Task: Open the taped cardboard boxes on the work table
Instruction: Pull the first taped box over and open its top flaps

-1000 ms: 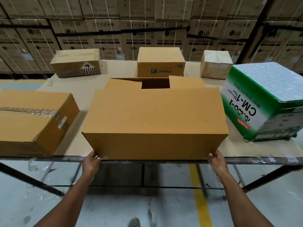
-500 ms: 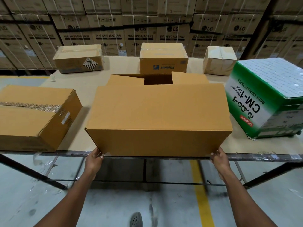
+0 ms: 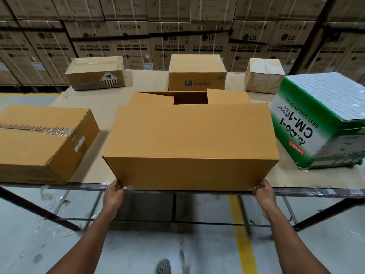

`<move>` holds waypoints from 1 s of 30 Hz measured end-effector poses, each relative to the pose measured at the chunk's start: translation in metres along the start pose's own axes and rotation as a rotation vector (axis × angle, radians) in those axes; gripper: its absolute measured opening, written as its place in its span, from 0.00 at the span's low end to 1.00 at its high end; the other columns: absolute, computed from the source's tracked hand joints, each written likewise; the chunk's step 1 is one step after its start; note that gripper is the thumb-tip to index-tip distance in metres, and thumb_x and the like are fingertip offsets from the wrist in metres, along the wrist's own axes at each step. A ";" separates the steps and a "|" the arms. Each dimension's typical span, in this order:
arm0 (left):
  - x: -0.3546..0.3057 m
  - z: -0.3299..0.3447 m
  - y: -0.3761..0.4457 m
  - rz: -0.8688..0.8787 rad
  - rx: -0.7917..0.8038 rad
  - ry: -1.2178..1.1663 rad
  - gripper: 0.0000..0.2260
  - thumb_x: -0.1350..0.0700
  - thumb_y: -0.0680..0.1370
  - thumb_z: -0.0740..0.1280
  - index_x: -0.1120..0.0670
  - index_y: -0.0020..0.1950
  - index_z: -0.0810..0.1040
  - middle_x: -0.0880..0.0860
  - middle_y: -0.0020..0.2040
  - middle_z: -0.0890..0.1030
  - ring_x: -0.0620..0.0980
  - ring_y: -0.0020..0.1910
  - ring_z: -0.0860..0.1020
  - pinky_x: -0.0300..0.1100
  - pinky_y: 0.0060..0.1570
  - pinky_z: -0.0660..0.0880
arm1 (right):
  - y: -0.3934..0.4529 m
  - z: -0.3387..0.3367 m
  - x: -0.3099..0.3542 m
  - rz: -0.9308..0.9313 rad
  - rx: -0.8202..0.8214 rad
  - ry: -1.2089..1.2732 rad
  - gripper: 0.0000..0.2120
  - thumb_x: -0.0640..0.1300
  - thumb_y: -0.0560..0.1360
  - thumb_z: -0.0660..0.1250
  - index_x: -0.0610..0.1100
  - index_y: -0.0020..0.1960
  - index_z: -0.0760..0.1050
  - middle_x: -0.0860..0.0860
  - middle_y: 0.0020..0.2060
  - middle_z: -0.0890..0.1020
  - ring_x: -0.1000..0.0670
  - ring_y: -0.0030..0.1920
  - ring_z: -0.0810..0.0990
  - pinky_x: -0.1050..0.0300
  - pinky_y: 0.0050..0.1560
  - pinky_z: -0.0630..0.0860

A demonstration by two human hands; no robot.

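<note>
A large plain brown box [image 3: 189, 141] stands at the front edge of the work table [image 3: 110, 107], its far top flaps open onto a dark inside. My left hand [image 3: 114, 192] grips its lower left front corner. My right hand [image 3: 263, 192] grips the lower right front corner. A taped brown box [image 3: 39, 141] with a strip of clear printed tape lies at the left. At the back stand a box with a hazard diamond [image 3: 96, 74], a Flipkart box [image 3: 196, 73] and a small pale box [image 3: 263, 75], all taped.
A green and white tape carton [image 3: 320, 119] sits at the right of the table. Stacked washing machine cartons [image 3: 169, 32] fill the wall behind. Below the table's metal frame is grey floor with a yellow line [image 3: 245, 234] and scraps of tape.
The open box's near bottom edge has risen a little at the table edge with both hands on its corners. The camera has shifted slightly.
</note>
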State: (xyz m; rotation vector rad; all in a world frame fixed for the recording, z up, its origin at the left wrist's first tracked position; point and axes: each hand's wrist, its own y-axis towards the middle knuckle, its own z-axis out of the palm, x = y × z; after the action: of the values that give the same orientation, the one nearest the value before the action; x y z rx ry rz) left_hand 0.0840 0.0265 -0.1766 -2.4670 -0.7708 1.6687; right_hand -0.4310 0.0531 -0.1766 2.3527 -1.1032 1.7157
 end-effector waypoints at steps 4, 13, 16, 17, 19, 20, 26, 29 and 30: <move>-0.017 0.003 -0.010 0.036 -0.045 -0.059 0.23 0.59 0.83 0.64 0.50 0.78 0.65 0.54 0.74 0.73 0.60 0.71 0.72 0.61 0.69 0.69 | -0.022 0.000 0.020 -0.044 -0.109 0.033 0.28 0.30 0.80 0.52 0.48 0.76 0.68 0.47 0.70 0.75 0.40 0.67 0.73 0.45 0.68 0.70; -0.084 -0.034 -0.018 0.312 -0.137 -0.284 0.26 0.63 0.80 0.60 0.46 0.78 0.67 0.50 0.73 0.73 0.53 0.73 0.70 0.57 0.72 0.68 | -0.048 -0.032 0.096 -0.408 -0.332 0.398 0.18 0.44 0.80 0.59 0.48 0.68 0.78 0.53 0.60 0.82 0.50 0.62 0.79 0.50 0.61 0.77; -0.108 -0.047 -0.011 0.335 -0.129 -0.335 0.26 0.65 0.78 0.60 0.49 0.75 0.72 0.47 0.70 0.76 0.48 0.70 0.73 0.55 0.71 0.69 | -0.052 -0.041 0.121 -0.439 -0.293 0.373 0.17 0.48 0.81 0.62 0.47 0.66 0.80 0.52 0.58 0.83 0.51 0.61 0.79 0.50 0.62 0.77; -0.114 -0.049 -0.010 0.353 -0.115 -0.343 0.24 0.65 0.79 0.60 0.49 0.73 0.74 0.47 0.68 0.78 0.46 0.68 0.75 0.53 0.71 0.70 | -0.050 -0.043 0.124 -0.436 -0.269 0.357 0.17 0.48 0.80 0.63 0.47 0.66 0.79 0.52 0.59 0.83 0.51 0.61 0.79 0.50 0.64 0.76; -0.124 -0.049 -0.014 0.378 -0.090 -0.322 0.19 0.65 0.80 0.61 0.49 0.66 0.81 0.47 0.64 0.81 0.43 0.65 0.77 0.49 0.70 0.71 | -0.047 -0.043 0.126 -0.428 -0.228 0.329 0.17 0.47 0.81 0.64 0.47 0.68 0.78 0.53 0.60 0.82 0.53 0.61 0.79 0.50 0.67 0.75; -0.128 -0.049 -0.016 0.386 -0.087 -0.323 0.18 0.65 0.80 0.63 0.47 0.62 0.82 0.47 0.62 0.82 0.43 0.64 0.78 0.48 0.68 0.73 | -0.046 -0.043 0.126 -0.423 -0.213 0.329 0.18 0.48 0.81 0.64 0.47 0.68 0.78 0.54 0.60 0.82 0.53 0.62 0.79 0.50 0.68 0.74; -0.122 -0.053 -0.018 0.431 -0.138 -0.392 0.28 0.64 0.81 0.66 0.45 0.78 0.66 0.51 0.69 0.77 0.46 0.68 0.76 0.48 0.67 0.72 | -0.064 -0.053 0.133 -0.463 -0.194 0.477 0.17 0.47 0.81 0.63 0.48 0.69 0.76 0.50 0.63 0.81 0.53 0.64 0.79 0.51 0.69 0.73; -0.123 -0.052 -0.028 0.443 -0.209 -0.427 0.20 0.56 0.84 0.62 0.50 0.77 0.69 0.44 0.66 0.77 0.45 0.66 0.75 0.48 0.69 0.71 | -0.080 -0.060 0.139 -0.486 -0.218 0.483 0.15 0.51 0.83 0.58 0.51 0.65 0.79 0.55 0.56 0.84 0.57 0.56 0.81 0.53 0.59 0.75; -0.124 -0.054 -0.033 0.445 -0.215 -0.459 0.17 0.52 0.85 0.60 0.49 0.73 0.74 0.43 0.65 0.78 0.46 0.65 0.76 0.47 0.67 0.72 | -0.083 -0.063 0.139 -0.487 -0.214 0.488 0.16 0.53 0.84 0.56 0.51 0.63 0.80 0.55 0.54 0.84 0.56 0.54 0.81 0.52 0.57 0.74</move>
State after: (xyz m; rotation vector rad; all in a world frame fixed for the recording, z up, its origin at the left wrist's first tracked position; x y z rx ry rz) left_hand 0.0837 0.0130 -0.0382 -2.5626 -0.4649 2.4890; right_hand -0.4179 0.0688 -0.0039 1.7407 -0.5444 1.7329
